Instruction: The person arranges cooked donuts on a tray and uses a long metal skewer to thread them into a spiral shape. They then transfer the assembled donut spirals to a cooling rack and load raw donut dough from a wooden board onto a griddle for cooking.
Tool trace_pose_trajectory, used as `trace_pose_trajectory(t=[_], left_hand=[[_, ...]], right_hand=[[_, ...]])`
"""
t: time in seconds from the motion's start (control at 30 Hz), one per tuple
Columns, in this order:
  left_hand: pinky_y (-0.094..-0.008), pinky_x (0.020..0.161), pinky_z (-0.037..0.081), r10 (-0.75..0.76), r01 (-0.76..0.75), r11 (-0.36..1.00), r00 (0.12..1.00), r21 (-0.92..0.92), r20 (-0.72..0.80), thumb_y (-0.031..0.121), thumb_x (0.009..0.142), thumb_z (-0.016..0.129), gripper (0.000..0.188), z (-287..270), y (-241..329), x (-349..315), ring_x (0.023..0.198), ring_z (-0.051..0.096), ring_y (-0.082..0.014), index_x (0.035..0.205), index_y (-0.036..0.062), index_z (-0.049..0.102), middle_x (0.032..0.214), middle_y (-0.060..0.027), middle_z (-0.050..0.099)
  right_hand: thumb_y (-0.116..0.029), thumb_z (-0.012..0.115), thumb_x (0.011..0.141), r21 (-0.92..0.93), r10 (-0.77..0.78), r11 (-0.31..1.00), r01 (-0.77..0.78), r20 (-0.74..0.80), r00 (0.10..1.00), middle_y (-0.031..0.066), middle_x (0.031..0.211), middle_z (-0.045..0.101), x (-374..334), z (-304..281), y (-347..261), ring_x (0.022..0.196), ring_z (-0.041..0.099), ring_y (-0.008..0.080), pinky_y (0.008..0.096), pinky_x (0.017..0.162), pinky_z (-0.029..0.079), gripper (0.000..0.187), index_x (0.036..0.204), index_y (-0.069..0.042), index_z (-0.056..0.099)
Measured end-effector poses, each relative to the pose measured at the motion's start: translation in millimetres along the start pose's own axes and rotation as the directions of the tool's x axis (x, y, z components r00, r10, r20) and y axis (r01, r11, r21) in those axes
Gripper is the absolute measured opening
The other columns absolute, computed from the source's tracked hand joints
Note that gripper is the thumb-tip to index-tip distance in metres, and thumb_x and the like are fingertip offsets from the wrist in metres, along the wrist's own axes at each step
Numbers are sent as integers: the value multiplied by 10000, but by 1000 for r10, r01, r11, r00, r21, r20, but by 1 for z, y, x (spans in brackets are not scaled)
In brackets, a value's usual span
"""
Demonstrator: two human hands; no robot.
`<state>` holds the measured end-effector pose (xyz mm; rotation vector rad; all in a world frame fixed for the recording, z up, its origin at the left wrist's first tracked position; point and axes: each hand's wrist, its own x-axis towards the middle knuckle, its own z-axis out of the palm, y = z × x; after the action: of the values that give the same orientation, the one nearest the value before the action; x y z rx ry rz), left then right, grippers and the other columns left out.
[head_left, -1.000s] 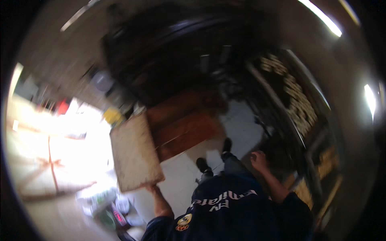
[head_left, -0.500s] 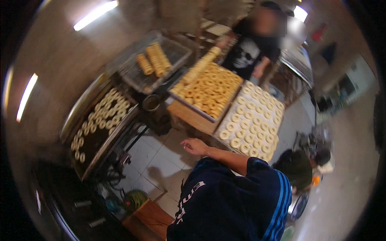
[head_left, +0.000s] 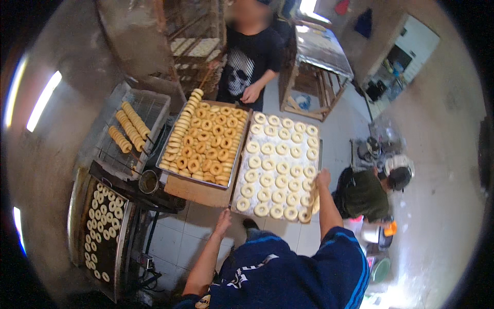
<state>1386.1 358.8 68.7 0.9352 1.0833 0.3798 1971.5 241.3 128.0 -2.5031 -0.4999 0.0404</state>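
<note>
A floured board [head_left: 261, 139] covered with rows of pale raw dough rings [head_left: 282, 168] lies in front of me. My right hand [head_left: 322, 180] is closed round its right edge. At its near left corner my left hand [head_left: 223, 221] is closed on the board, though the fingertips are partly hidden. Beside the board on the left stands a metal tray [head_left: 240, 152] heaped with golden rings [head_left: 207, 153]. A co-worker [head_left: 249, 64] stands across from me, holding a stick [head_left: 207, 77] strung with rings along that tray's left side.
A wire-racked bin [head_left: 163, 110] at the left holds several ring-loaded sticks [head_left: 135, 126]. Nearer is a dark pan [head_left: 98, 247] with pale rings. A wooden frame table [head_left: 321, 49] stands at the back. Another person [head_left: 363, 193] is low down on the right.
My right hand has gone from in front of my body to the board's right edge. My left hand has come into view at its corner. The co-worker's stick has tilted down onto the tray's left side.
</note>
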Motion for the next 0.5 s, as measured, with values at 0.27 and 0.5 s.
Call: trace_pose_trajectory(t=[0.27, 0.5], left_hand=[[-575, 1122, 461, -125, 132, 950, 991, -283, 43, 783, 1002, 421, 956, 12, 27, -1, 1455, 455, -403, 1675, 141, 197, 1689, -149, 316], [-526, 1159, 429, -16, 2, 918, 999, -396, -32, 794, 1019, 336, 935, 8, 71, -116, 1376, 542, -355, 1611, 70, 315, 1531, -170, 525]], right_hand=[[-330, 455, 1068, 707, 94, 168, -687, 682, 725, 147, 1228, 720, -33, 34, -75, 1038, 734, 290, 436, 911, 605, 419, 1238, 7, 636], [-227, 517, 1019, 760, 75, 322, -565, 574, 815, 116, 1087, 718, -35, 19, -75, 924, 743, 263, 411, 798, 627, 279, 1151, -37, 674]])
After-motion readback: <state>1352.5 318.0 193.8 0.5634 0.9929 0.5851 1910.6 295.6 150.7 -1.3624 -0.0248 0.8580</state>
